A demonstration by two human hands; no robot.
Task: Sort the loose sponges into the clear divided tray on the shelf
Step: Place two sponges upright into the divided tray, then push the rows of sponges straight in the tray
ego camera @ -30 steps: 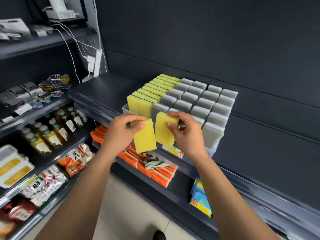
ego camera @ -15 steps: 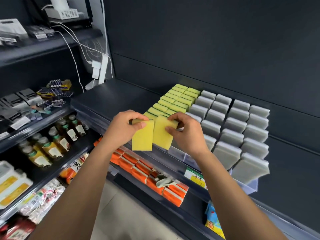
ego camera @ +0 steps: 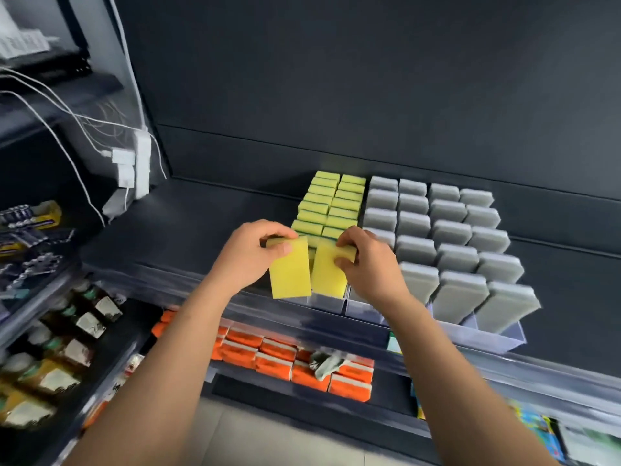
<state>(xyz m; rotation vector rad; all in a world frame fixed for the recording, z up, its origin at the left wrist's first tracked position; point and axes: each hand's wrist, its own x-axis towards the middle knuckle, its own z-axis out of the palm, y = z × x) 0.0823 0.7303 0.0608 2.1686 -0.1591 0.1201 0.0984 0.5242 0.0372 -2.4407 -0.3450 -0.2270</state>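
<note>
The clear divided tray stands on the dark shelf. Its two left lanes hold several upright yellow sponges; the lanes to the right hold several grey sponges. My left hand pinches the top of one yellow sponge upright at the front of the far-left lane. My right hand pinches a second yellow sponge at the front of the neighbouring lane. The two held sponges stand side by side, almost touching. Their lower edges lie at the tray's front wall.
Left of the tray lies bare dark shelf. Orange packs fill the shelf below, bottles the lower left shelves. White cables and a power strip hang at the left rear corner.
The view has swung up and over the tray. Both hands have carried their yellow sponges forward and down into the front of the two yellow lanes, keeping hold of them.
</note>
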